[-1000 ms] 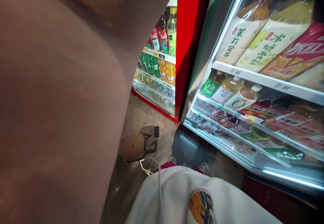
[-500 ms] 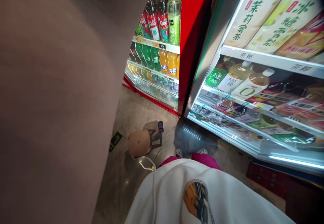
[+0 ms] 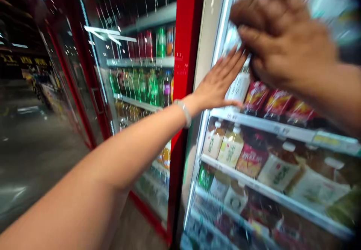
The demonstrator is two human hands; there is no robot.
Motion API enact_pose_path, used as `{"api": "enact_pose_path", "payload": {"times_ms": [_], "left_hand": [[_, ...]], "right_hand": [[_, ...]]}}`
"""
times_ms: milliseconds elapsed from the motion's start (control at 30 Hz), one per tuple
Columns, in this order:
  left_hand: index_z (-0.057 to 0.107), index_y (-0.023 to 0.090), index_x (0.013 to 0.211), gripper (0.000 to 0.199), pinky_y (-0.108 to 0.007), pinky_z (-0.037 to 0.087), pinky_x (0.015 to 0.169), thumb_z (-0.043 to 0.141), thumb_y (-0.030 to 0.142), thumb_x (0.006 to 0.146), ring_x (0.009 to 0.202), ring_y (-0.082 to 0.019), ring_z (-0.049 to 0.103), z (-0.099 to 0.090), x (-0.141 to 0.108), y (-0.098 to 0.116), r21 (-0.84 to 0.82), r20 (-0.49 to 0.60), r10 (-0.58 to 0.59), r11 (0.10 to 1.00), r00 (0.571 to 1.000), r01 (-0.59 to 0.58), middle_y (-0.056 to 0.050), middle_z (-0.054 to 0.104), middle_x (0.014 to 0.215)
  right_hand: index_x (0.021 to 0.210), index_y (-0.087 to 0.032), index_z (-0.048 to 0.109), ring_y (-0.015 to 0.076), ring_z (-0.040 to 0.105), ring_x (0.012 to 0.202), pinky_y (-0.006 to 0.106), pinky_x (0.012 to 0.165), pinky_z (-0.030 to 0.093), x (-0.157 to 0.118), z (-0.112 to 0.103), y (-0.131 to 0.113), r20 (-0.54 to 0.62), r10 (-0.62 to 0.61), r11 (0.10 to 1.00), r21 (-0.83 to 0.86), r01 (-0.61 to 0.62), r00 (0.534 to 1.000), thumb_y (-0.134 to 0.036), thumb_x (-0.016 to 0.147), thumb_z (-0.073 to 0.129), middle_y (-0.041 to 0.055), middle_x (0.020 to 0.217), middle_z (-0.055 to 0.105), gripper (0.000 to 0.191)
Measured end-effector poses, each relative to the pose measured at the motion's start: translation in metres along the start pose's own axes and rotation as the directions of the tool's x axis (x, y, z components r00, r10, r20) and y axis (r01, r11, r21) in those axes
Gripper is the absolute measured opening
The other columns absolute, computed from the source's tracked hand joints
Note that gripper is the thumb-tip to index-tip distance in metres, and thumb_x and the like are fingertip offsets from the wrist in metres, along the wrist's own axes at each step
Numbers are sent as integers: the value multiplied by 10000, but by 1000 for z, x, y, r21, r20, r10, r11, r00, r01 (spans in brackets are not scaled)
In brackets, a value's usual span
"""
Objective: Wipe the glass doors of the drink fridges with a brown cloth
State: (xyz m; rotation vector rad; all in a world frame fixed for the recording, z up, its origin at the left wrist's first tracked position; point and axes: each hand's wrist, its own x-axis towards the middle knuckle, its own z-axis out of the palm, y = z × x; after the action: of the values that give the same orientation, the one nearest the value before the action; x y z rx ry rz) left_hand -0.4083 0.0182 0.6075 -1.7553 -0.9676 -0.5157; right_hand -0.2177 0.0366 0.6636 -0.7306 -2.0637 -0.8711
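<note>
From the lower left my left arm reaches up, a pale bracelet (image 3: pixel 184 112) round its wrist. My left hand (image 3: pixel 221 80) has its fingers stretched out and holds nothing; it is in front of the left edge of the lit drinks cooler (image 3: pixel 208 35). My right hand (image 3: pixel 290 39) comes in from the right, higher up and blurred, its fingers pointing left and partly apart, with no object visible in it. The fingertips of both hands are close together in view; whether they touch cannot be made out. Bottles (image 3: pixel 249 161) stand on the shelves behind.
A red-framed cooler (image 3: pixel 187 28) with green bottles (image 3: pixel 153 86) and cans (image 3: pixel 160 43) stands to the left. Farther left are more red door frames (image 3: pixel 75 103) and a shiny floor (image 3: pixel 36 141). White shelf edges (image 3: pixel 265 124) cross the right cooler.
The view has swung up from the floor, stool and white shirt to the coolers. Both hands are now in view; before, only a large blurred skin area filled the left side.
</note>
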Motion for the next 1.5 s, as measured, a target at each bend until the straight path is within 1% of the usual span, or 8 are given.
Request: {"api": "enact_pose_path", "payload": {"times_ms": [100,267,467,600,833,1133,1367,1500], "left_hand": [[110,-1,1630,1201,-447,88,1328,308,907,869,1610,-277,-91,19,-3,-8,-96,-126,14,995,992,-26,-230,116,1734],[213,36,1622,955,-460,222,1336,382,727,986,1623,-281,118,38,-23,-25,-123,-208,87,986,974,-114,-222,293,1687],[401,70,1566,589,-407,299,1320,421,366,1057,1587,-237,289,31,-33,-54,-61,-304,217,967,928,-247,-144,441,1630],[328,94,1609,633,-453,286,1318,444,345,1040,1596,-226,267,23,-16,-87,-18,-376,148,986,915,-167,-139,359,1671],[359,47,1590,693,-488,185,1332,329,508,1073,1584,-258,300,6,20,-141,13,-418,-52,998,907,63,-164,341,1671],[414,16,1556,613,-502,127,1345,347,361,1054,1604,-250,244,24,13,-157,-36,-489,-80,997,869,71,-154,374,1657],[371,-15,1563,646,-548,24,1343,379,273,985,1624,-256,164,-17,69,-186,-171,-395,-208,974,895,151,-187,302,1686],[288,51,1617,705,-483,-40,1340,413,250,952,1638,-222,56,-10,70,-185,-221,-442,-189,970,877,98,-138,209,1734]], "right_hand": [[1514,-119,505,412,117,1595,566,1295,170,41,-26,10,-166,-246,960,-177,216,955,-314,971,590,102,1737,197,583],[1529,-212,508,301,122,1618,533,1252,416,31,4,-5,-175,-263,950,-222,222,949,-128,978,508,65,1705,271,557],[1543,-235,487,292,140,1615,555,1268,405,28,14,-6,-139,-449,876,-266,403,883,-146,994,487,44,1700,268,556],[1548,-265,480,274,168,1617,550,1280,387,108,-12,-3,-111,-405,873,-343,348,907,-143,991,460,17,1699,280,570],[1506,-252,541,339,185,1610,606,1287,320,250,-37,-5,-310,-30,938,-337,-80,950,-143,967,477,38,1697,328,553],[1562,-257,459,270,79,1631,573,1310,305,153,31,-42,-274,-271,906,-397,148,923,-188,1019,433,56,1718,267,548],[1550,-209,479,351,178,1606,580,1294,261,238,-32,-18,-287,23,919,-371,-133,958,-152,956,540,98,1712,281,601],[1548,-76,447,379,75,1601,510,1289,183,227,-21,-17,-261,-2,916,-387,-103,965,-239,1033,360,137,1719,234,546]]}}
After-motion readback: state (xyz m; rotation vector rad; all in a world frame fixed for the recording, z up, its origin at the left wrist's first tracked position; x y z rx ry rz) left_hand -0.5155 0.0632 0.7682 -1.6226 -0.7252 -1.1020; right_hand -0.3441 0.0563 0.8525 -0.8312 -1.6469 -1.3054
